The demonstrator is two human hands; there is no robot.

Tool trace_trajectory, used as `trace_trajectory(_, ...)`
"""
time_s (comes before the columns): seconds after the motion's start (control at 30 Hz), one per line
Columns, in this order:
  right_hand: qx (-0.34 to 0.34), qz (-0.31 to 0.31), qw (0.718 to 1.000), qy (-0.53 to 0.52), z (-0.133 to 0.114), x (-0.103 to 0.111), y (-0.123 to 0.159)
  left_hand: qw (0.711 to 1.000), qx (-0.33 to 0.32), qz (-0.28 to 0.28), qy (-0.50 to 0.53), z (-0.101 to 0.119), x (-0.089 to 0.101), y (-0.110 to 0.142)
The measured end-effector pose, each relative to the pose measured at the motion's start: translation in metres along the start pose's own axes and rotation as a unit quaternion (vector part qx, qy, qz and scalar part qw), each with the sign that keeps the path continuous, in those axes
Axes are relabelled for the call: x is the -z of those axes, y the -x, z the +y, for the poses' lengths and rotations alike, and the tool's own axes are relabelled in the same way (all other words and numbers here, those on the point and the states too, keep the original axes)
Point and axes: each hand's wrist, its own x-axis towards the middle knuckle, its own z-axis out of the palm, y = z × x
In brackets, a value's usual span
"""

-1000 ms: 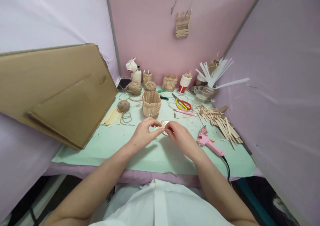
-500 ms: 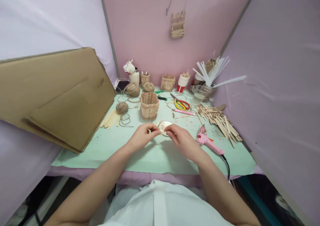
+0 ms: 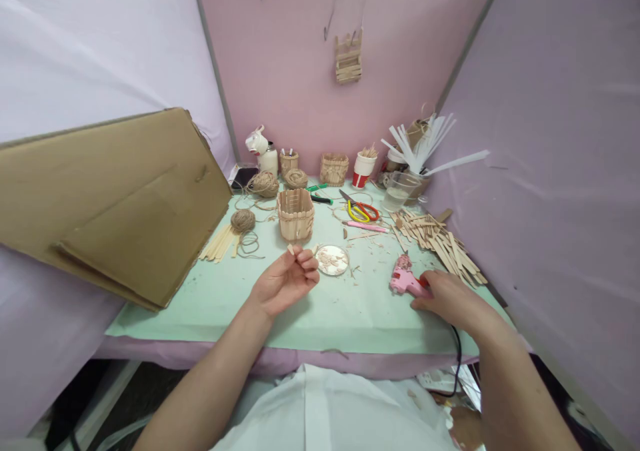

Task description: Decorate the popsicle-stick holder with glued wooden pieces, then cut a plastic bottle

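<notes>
My left hand (image 3: pixel 287 279) is turned palm up, thumb and fingers pinching a small pale wood chip (image 3: pixel 291 248). Around the handle of a pink hot glue gun (image 3: pixel 404 279) my right hand (image 3: pixel 445 296) is closed; the gun lies on the table with its nozzle pointing away from me. Between my hands sits a round white dish (image 3: pixel 332 271) with wood chips in it. Just beyond my left hand stands a small basket (image 3: pixel 296 219) made of wooden sticks, upright.
Loose wooden sticks (image 3: pixel 440 234) are heaped on the right. Scissors (image 3: pixel 359 208) and a pink pen-like tool (image 3: pixel 366 227) lie mid-table. Twine balls (image 3: pixel 243 220) and pale strips (image 3: pixel 218 243) are on the left, beside leaning cardboard (image 3: pixel 125 204). A black cord (image 3: pixel 458 358) hangs over the front edge.
My right hand has left the dish, moved right and closed on the glue gun's handle. My left hand has turned palm up and shifted slightly left of the dish, still pinching.
</notes>
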Motion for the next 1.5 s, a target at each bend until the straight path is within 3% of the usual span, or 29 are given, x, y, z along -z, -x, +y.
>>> trace_trajectory(0.1,0.012,0.013,1.0,-0.026,-0.001,-0.006,-0.002,0.999,-0.007,-0.016,0.037,-0.013,-0.001,0.001)
trace_trajectory(0.23,0.04,0.058,0.996,-0.054,-0.003,0.001,0.001,1.0,-0.01,-0.015,0.01,-0.017,0.003,0.001)
trace_trajectory(0.37,0.07,0.103,0.972,-0.199,-0.012,0.019,0.01,1.0,0.005,-0.017,0.022,-0.017,0.006,0.0)
trace_trajectory(0.43,0.068,0.119,0.937,-0.321,-0.022,0.026,0.014,0.999,0.013,-0.025,0.036,-0.017,0.006,0.001)
trace_trajectory(0.53,0.07,0.101,0.851,-0.511,-0.045,0.025,0.022,0.999,0.012,-0.034,0.028,-0.018,0.006,0.003)
trace_trajectory(0.6,0.095,0.064,0.805,-0.582,-0.064,0.022,0.029,0.999,0.005,-0.033,0.011,-0.018,0.006,0.004)
trace_trajectory(0.63,0.112,0.045,0.798,-0.59,-0.074,0.021,0.033,0.999,0.003,-0.032,0.004,-0.017,0.006,0.004)
trace_trajectory(0.73,0.171,0.017,0.81,-0.561,-0.099,0.022,0.047,1.0,0.0,-0.03,-0.008,-0.017,0.008,0.005)
trace_trajectory(0.87,0.208,0.042,0.826,-0.522,-0.117,0.028,0.06,0.999,0.009,-0.027,-0.021,-0.018,0.01,0.007)
trace_trajectory(1.5,0.212,0.023,0.848,-0.485,-0.122,0.018,0.061,0.998,0.02,-0.055,-0.026,-0.018,0.008,0.01)
